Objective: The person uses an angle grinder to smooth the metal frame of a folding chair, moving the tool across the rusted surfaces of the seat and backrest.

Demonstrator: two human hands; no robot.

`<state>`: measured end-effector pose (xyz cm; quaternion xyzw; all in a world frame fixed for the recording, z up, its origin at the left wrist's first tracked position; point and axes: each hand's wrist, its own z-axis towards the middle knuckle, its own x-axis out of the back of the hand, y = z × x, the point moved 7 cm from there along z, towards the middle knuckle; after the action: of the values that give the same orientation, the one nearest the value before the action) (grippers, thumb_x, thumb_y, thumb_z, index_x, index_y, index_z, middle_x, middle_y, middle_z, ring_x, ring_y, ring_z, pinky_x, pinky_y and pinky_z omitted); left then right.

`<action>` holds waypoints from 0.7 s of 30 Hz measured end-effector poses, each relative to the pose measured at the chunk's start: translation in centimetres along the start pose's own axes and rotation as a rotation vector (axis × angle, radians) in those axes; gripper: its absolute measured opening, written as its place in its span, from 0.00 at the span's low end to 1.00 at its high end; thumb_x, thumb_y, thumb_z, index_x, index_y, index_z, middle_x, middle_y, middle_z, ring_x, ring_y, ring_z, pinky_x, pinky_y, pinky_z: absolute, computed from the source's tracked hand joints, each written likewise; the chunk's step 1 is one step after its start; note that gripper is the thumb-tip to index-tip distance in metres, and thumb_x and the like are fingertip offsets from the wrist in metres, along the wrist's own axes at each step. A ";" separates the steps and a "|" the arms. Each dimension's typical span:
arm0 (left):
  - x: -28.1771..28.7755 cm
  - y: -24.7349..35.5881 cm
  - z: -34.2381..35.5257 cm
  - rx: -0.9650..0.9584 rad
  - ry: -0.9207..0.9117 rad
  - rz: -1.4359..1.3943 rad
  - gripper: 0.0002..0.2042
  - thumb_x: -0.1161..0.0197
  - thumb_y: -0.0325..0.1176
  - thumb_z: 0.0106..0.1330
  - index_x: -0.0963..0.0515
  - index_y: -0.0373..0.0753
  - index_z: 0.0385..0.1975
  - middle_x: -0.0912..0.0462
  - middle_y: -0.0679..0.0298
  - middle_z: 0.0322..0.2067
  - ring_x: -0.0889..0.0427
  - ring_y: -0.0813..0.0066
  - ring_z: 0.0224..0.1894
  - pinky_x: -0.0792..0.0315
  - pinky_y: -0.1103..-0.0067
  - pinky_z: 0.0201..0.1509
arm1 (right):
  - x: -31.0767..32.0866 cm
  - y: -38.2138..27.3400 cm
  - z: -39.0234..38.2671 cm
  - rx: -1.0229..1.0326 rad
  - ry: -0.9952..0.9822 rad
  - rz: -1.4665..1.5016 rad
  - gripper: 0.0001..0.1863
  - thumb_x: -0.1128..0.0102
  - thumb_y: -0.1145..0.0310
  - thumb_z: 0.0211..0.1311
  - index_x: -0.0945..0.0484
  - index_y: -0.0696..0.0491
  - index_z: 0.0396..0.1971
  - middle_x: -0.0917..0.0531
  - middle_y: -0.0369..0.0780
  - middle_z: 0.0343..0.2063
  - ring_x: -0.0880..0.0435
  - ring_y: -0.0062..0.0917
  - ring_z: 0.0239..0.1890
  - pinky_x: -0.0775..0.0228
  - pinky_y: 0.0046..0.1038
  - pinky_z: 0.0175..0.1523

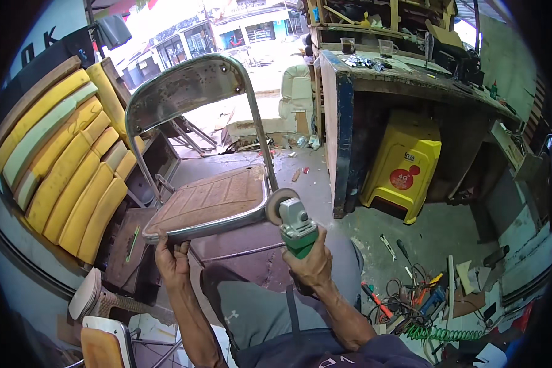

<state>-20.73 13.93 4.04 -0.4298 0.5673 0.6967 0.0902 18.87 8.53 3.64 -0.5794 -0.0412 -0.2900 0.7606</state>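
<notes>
While, in the head view, the left hand (173, 262) holds the seat rim of a metal folding chair (208, 199) near its front left corner, the right hand (314, 265) is wrapped round a green angle grinder (299, 240), its disc (276, 207) at the front right corner; contact cannot be told. The chair is just before the person's knees. Printing marks a yellow stool's (411, 154) round red label (402, 178), the dark shirt (288, 357) and, in large dark letters, the upper-left wall (58, 21).
</notes>
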 end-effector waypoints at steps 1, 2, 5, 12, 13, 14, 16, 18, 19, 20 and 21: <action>0.2 0.5 0.0 -0.011 -0.009 -0.006 0.22 0.31 0.41 0.69 0.26 0.34 0.56 0.17 0.55 0.51 0.14 0.63 0.48 0.14 0.63 0.50 | -0.2 0.2 0.0 -0.003 -0.040 0.005 0.44 0.26 0.56 0.52 0.42 0.58 0.63 0.16 0.58 0.37 0.14 0.59 0.38 0.22 0.52 0.43; 0.9 1.0 0.0 -0.019 -0.015 -0.011 0.22 0.31 0.41 0.70 0.26 0.34 0.56 0.17 0.55 0.51 0.14 0.63 0.49 0.14 0.63 0.51 | 0.5 -2.0 -0.4 0.046 -0.068 0.058 0.44 0.26 0.55 0.52 0.42 0.58 0.62 0.15 0.58 0.36 0.14 0.59 0.38 0.22 0.52 0.44; 0.5 1.7 -0.6 -0.012 -0.084 -0.016 0.15 0.33 0.39 0.71 0.22 0.38 0.51 0.15 0.58 0.49 0.15 0.64 0.49 0.17 0.65 0.55 | 0.8 -2.1 -0.5 -0.018 -0.111 0.095 0.44 0.26 0.54 0.51 0.41 0.59 0.61 0.15 0.58 0.35 0.14 0.59 0.37 0.22 0.52 0.45; 2.6 4.6 -0.3 -0.072 -0.112 -0.129 0.16 0.37 0.35 0.73 0.24 0.35 0.55 0.17 0.54 0.54 0.16 0.61 0.54 0.21 0.59 0.61 | 1.7 -1.0 -0.4 -0.045 -0.192 0.144 0.45 0.26 0.52 0.51 0.42 0.59 0.61 0.16 0.61 0.37 0.15 0.61 0.41 0.23 0.53 0.48; 2.8 5.4 -0.3 -0.086 -0.124 -0.110 0.15 0.38 0.34 0.73 0.24 0.34 0.55 0.17 0.54 0.54 0.16 0.60 0.55 0.22 0.58 0.63 | 1.8 -1.6 -0.5 -0.038 -0.212 0.151 0.45 0.26 0.52 0.51 0.42 0.59 0.61 0.16 0.61 0.37 0.15 0.61 0.41 0.23 0.53 0.48; 3.0 6.2 -0.3 -0.111 -0.142 -0.097 0.15 0.39 0.34 0.74 0.24 0.34 0.55 0.17 0.53 0.54 0.17 0.60 0.55 0.23 0.58 0.64 | 1.8 -1.5 -0.7 -0.042 -0.224 0.118 0.44 0.26 0.53 0.51 0.42 0.58 0.61 0.16 0.61 0.38 0.15 0.62 0.42 0.24 0.54 0.49; 1.4 6.8 -1.2 -0.025 -0.128 -0.151 0.15 0.41 0.34 0.75 0.24 0.33 0.55 0.18 0.51 0.54 0.18 0.58 0.56 0.27 0.55 0.67 | 1.8 -1.5 -0.7 -0.063 -0.226 0.170 0.44 0.26 0.53 0.51 0.42 0.58 0.61 0.16 0.61 0.38 0.16 0.61 0.43 0.24 0.54 0.50; -1.8 8.1 -3.1 -0.048 -0.360 -0.148 0.15 0.42 0.36 0.76 0.24 0.33 0.54 0.18 0.51 0.53 0.18 0.58 0.56 0.26 0.56 0.66 | 2.0 -1.7 -0.8 -0.066 -0.255 0.245 0.45 0.26 0.54 0.50 0.42 0.58 0.62 0.16 0.60 0.39 0.16 0.61 0.44 0.24 0.54 0.50; -1.6 8.2 -3.4 -0.054 -0.349 -0.142 0.15 0.43 0.37 0.76 0.24 0.32 0.54 0.18 0.51 0.53 0.18 0.58 0.54 0.26 0.58 0.66 | 2.4 -1.9 -1.1 -0.041 -0.243 0.259 0.46 0.25 0.54 0.50 0.42 0.58 0.62 0.16 0.59 0.40 0.16 0.61 0.44 0.24 0.53 0.50; -1.6 8.4 -3.5 -0.065 -0.342 -0.139 0.16 0.44 0.39 0.77 0.24 0.32 0.53 0.18 0.51 0.52 0.17 0.58 0.53 0.25 0.59 0.65 | 2.7 -2.0 -1.4 -0.015 -0.229 0.273 0.46 0.25 0.54 0.50 0.43 0.57 0.63 0.16 0.59 0.40 0.16 0.61 0.44 0.24 0.53 0.50; -1.9 8.5 -3.3 -0.079 -0.340 -0.140 0.17 0.45 0.40 0.78 0.24 0.32 0.53 0.18 0.51 0.51 0.17 0.58 0.52 0.25 0.61 0.64 | 3.2 -2.3 -1.5 0.009 -0.214 0.286 0.47 0.25 0.54 0.50 0.43 0.57 0.63 0.16 0.59 0.41 0.16 0.61 0.44 0.23 0.53 0.50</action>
<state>-23.20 8.88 11.48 -0.3477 0.4845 0.7731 0.2161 20.00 5.58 6.37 -0.6033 -0.0402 -0.1152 0.7881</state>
